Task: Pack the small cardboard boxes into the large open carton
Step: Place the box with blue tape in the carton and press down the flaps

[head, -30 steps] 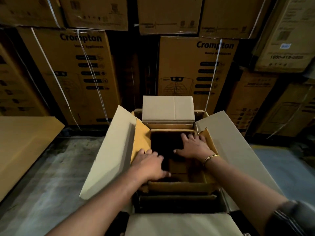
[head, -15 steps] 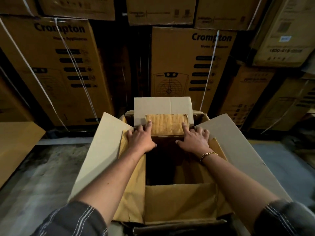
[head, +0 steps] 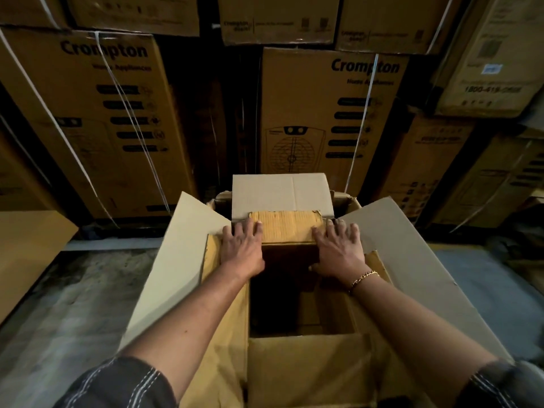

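Hands lie flat, straight-fingered: left hand (head: 243,250) and right hand (head: 338,251) press the small box (head: 284,228).

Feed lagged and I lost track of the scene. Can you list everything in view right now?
Large open carton: one, brown, centre, flaps open.
Small box: one, yellow ribbed top, at the carton's far end.
Printed cartons: many, brown, stacked behind, some white-strapped.
Cardboard sheet: one, tan, far left.
Floor: grey concrete, either side.
Bracelet: one, gold, right wrist.
Sleeves: two, dark striped, bottom corners.
Left hand: fingers flat on the small box's left edge.
Right hand: fingers flat on its right edge.
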The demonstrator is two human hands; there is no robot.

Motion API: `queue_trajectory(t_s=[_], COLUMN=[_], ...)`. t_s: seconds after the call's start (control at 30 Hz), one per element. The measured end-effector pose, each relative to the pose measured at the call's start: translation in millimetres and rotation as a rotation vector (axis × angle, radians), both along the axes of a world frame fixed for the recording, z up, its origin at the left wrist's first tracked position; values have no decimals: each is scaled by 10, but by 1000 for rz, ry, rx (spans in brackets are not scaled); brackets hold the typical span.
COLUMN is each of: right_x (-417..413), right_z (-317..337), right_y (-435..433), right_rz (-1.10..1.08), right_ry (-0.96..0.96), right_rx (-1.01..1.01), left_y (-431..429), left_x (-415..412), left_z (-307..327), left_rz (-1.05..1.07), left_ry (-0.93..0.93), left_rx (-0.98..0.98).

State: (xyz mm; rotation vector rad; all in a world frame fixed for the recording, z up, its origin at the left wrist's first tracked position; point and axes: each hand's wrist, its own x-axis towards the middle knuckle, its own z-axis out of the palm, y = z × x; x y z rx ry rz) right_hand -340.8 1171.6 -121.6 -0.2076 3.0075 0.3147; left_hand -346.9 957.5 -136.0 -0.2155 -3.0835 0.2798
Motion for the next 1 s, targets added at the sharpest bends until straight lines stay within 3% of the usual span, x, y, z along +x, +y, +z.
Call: queue_trajectory(t_s=[0.13, 0.47, 0.7, 1.0], right_x=[411, 1530, 2260, 2299], right_z=[144, 537, 162, 82], right_y=[7, 198, 273, 289], right_rz=[156, 145, 83, 94], right_ry=[-14, -502, -317, -237], right_rx=[-68, -138, -207, -254], left_y=[25, 4, -43, -43], left_x=[104, 669, 1504, 2561], left_z=[-15, 132, 288, 205], left_rz=[-24, -35, -15, 37], left_ry=[-45, -144, -169, -263], left_rx=[0, 59, 62, 136])
